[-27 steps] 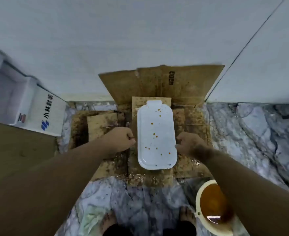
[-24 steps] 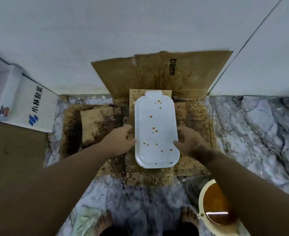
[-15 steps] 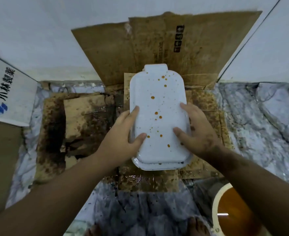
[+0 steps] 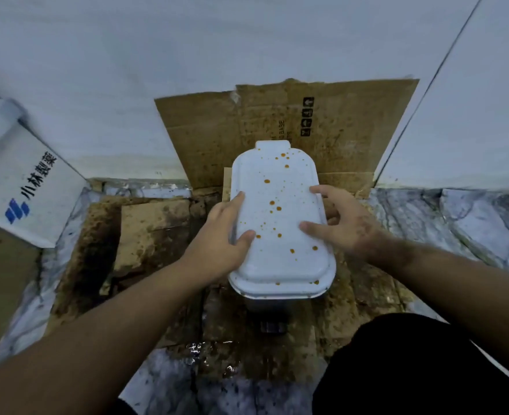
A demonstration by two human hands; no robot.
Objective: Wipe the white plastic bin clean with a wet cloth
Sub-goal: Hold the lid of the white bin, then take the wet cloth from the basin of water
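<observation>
The white plastic bin [image 4: 280,223] stands in the middle of the view on stained cardboard, its flat top spattered with several brown spots. My left hand [image 4: 220,238] grips its left edge, thumb on top and fingers down the side. On the right edge sits my right hand [image 4: 340,220], thumb on top, fingers curled round the side. The bin's grey lower body and a dark foot pedal [image 4: 272,326] show under the front rim. No cloth is in view.
Wet, brown-stained cardboard sheets [image 4: 157,223] cover the marble floor [image 4: 457,223], and one sheet [image 4: 337,127] leans on the white wall. A white box with blue print [image 4: 22,193] stands at the left. My dark-clothed knee [image 4: 412,369] fills the lower right.
Both hands came in from beside the bin and took hold of its two sides. The view dropped closer, and the yellow bowl of brown liquid went out of sight behind my knee.
</observation>
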